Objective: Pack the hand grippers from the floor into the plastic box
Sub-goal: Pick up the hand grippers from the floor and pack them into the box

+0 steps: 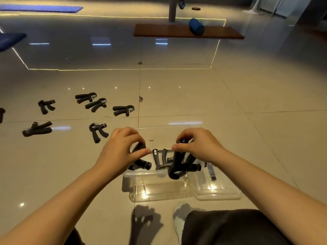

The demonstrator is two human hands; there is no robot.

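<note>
**Two grippers going into the box, six or more left on the floor**

Head view: A person sits on a shiny tiled floor [177,96]. A clear plastic box [141,173] is right in front of them, near the middle of the picture.

The left hand [122,147] has its fingers curled round a black hand gripper [139,156]. It holds that one at the 9 o'clock side of the box. The right hand [196,145] pinches the top of another black gripper [178,167]. That one hangs with its handles up and its round end down, at the 3 o'clock side of the box. Both seem to be over or just inside the box, but I cannot tell if they touch the bottom.

Between the two hands, a grey gripper [161,160] already lies in the box. So one is packed for sure, and two more look almost in.

A clear lid [217,190] lies on the floor at about 4 o'clock from the box.

There is more to do. Six black grippers lie on the floor at about 10 o'clock from the box. The nearest one [98,131] is just beside the left hand. The others are further off, like the one [123,110] at 11 o'clock and the one [37,129] far out at 9 o'clock. A dark shape [1,114] at the left edge may be one more, but it is cut off.

I think the job is less than half done.
</note>
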